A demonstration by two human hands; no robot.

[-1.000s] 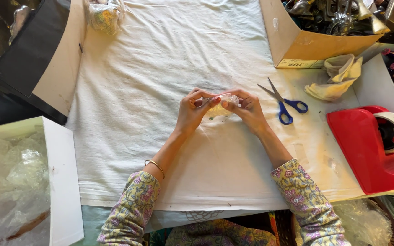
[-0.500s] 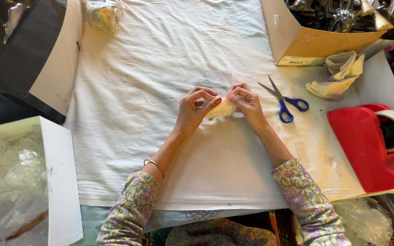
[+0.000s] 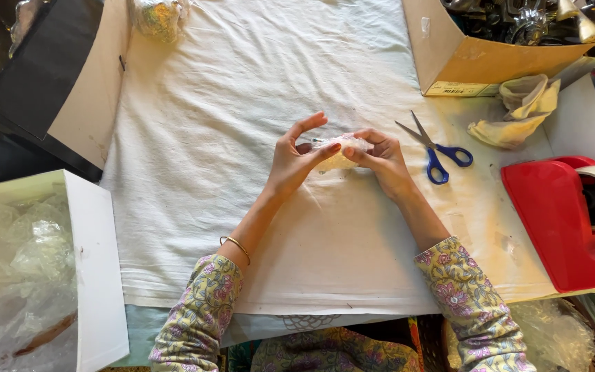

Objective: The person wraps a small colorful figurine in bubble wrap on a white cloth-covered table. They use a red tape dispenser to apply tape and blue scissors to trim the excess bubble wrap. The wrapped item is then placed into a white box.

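White cloth (image 3: 242, 138) covers the surface. Mid-cloth, left hand (image 3: 296, 160) and right hand (image 3: 380, 160) both pinch a small wrapped bundle (image 3: 340, 148) in clear, crinkly film, fingertips at each end. Looks light, soft outside, maybe fragile inside; best held at the ends, film likely slippery. Blue-handled scissors (image 3: 435, 146) just right of it. Cardboard box (image 3: 476, 62) top right holds dark metal bits. White box (image 3: 43, 269) lower left holds crumpled plastic. Red tape dispenser (image 3: 566, 220) far right.

Two hands (image 3: 297, 162), one scissors (image 3: 435, 148), two boxes (image 3: 476, 58).
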